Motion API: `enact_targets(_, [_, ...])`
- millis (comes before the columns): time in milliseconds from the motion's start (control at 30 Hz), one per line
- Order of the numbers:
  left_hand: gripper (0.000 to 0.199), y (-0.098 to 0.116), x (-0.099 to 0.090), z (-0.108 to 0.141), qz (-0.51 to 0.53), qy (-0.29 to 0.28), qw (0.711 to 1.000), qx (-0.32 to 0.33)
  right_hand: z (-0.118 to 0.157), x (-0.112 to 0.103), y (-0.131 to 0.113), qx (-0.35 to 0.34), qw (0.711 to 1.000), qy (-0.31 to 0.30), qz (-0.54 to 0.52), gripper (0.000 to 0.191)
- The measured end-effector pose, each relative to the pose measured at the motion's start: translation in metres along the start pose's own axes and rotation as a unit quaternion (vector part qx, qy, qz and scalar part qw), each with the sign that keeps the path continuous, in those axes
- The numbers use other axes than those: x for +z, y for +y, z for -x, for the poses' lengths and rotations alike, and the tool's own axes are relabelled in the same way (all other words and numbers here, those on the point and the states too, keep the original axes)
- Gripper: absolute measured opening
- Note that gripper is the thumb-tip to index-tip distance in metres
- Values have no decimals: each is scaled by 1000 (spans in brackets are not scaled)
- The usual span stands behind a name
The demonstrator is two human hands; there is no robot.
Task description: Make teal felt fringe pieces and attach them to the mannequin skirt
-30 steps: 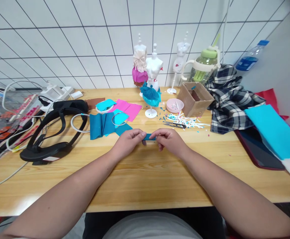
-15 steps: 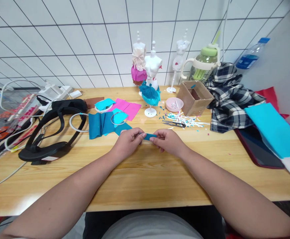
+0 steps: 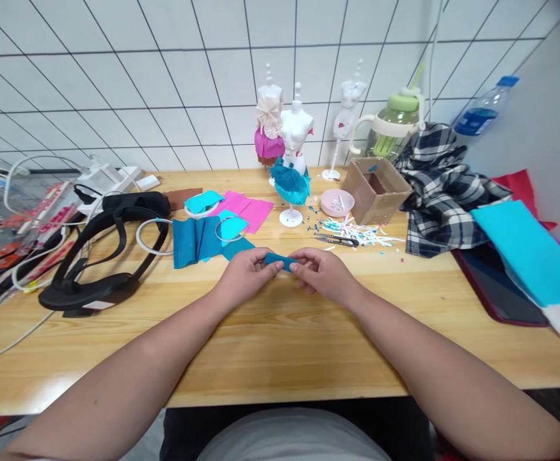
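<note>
A narrow dark-teal strip (image 3: pixel 280 260), cloth or crepe paper, is stretched between my hands just above the table. My left hand (image 3: pixel 247 274) pinches its left end between thumb and fingers. The right end is pinched by my right hand (image 3: pixel 325 272). Behind my left hand lies a larger folded teal piece (image 3: pixel 188 242), with a light-blue piece (image 3: pixel 232 225) and a thin ring on it. Straight ahead stands a small white dress form (image 3: pixel 297 128) wearing a ruffled teal skirt (image 3: pixel 290 182). Thread snips (image 3: pixel 336 239) lie beyond my right hand.
Paper scraps (image 3: pixel 361 232), a pink dish (image 3: pixel 337 203) and a cardboard box (image 3: pixel 377 190) are at the back right. Two more dress forms stand near the wall. A black headset (image 3: pixel 102 256) and cables lie left; plaid cloth (image 3: pixel 445 198) and a tablet (image 3: pixel 495 285) right.
The strip has shifted slightly left, and more of it shows by my left fingers. My right fingertips have moved a little closer to my left. Both hands keep their pinch.
</note>
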State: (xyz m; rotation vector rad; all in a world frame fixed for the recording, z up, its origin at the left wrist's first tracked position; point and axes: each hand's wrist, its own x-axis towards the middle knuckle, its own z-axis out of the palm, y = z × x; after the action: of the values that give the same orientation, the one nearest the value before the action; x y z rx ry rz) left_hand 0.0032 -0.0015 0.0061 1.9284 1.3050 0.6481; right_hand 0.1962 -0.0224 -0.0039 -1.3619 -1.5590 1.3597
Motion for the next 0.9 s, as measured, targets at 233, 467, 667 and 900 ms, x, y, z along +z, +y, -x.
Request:
enact_targets(233, [24,2,2,0,35,2,999,-1,-1,-2,-2,18,999,19,-45,15])
enact_targets(467, [29,6,9,2,253,-12,966,-56,0,4,-6,-22,991,71,-110,23])
enact_targets(667, [30,8,9,2,254,-15,965,-55,0,10,-2,-51,989,90,-103,22])
enact_targets(900, [27,10,5,5,227,34,969,-94,1,-5,-3,-153,976,130,89,19])
